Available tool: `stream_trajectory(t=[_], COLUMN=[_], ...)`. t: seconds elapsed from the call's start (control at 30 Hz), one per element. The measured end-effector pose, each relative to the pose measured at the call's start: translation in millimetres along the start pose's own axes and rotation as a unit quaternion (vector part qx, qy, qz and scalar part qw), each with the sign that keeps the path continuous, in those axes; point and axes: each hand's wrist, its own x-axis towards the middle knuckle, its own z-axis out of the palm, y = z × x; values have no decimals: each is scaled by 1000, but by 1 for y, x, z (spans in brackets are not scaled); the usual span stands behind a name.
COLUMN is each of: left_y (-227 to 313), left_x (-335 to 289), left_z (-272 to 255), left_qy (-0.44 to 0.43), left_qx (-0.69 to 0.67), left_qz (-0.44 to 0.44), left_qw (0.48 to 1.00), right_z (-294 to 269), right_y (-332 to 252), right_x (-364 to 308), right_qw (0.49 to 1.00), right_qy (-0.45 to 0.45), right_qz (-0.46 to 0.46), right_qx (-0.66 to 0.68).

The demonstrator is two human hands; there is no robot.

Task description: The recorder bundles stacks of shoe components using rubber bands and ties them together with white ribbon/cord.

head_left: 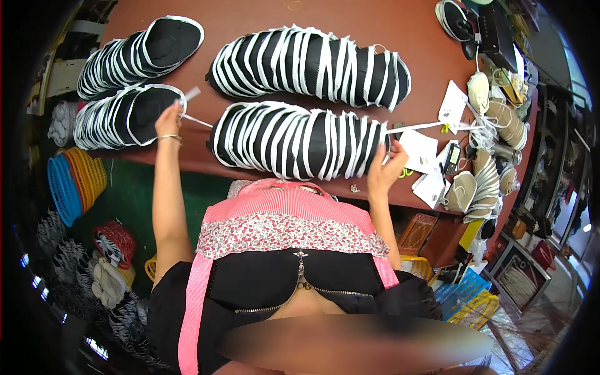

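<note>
Rows of overlapping black shoe pieces edged with white tape lie on the table. My left hand (pixel 169 122), closed in a pinch, holds the end of a white strip (pixel 198 120) beside the near left row (pixel 106 124). That strip runs right to the near middle row (pixel 275 139). At this row's right end, my right hand (pixel 386 169) has its fingers closed at the edge of the last black piece. Another white strip (pixel 415 127) stretches from there toward the right. A far middle row (pixel 306 65) and a far left row (pixel 128 59) lie behind.
White cards (pixel 420 151), a small dark device (pixel 452 157) and beige shoe pieces (pixel 486 181) crowd the right side of the brown-red table (pixel 250 15). Blue (pixel 64 190) and yellow baskets (pixel 89 178) stand at the left. A pink apron (pixel 287 209) lies against the near edge.
</note>
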Motion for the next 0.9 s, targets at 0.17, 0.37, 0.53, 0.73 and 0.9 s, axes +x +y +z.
stream_trajectory(t=[0.17, 0.37, 0.53, 0.73, 0.9], left_y=[121, 70, 6, -12, -12], left_x=[77, 106, 99, 96, 62], left_z=[-9, 50, 88, 89, 105], left_qy=[-75, -70, -33, -171, -281], left_qx=[-375, 141, 162, 39, -24], left_qz=[66, -46, -94, -257, -188], left_qw=[922, 986, 982, 950, 941], right_z=[67, 159, 151, 175, 218], right_y=[-54, -125, -129, -132, -129], right_x=[86, 130, 146, 151, 148], right_qw=[936, 843, 806, 894, 623], right_qy=[-137, -344, -357, -427, -581], right_qz=[-323, -369, -346, -129, 309], right_qx=[-21, -184, -320, 51, 423])
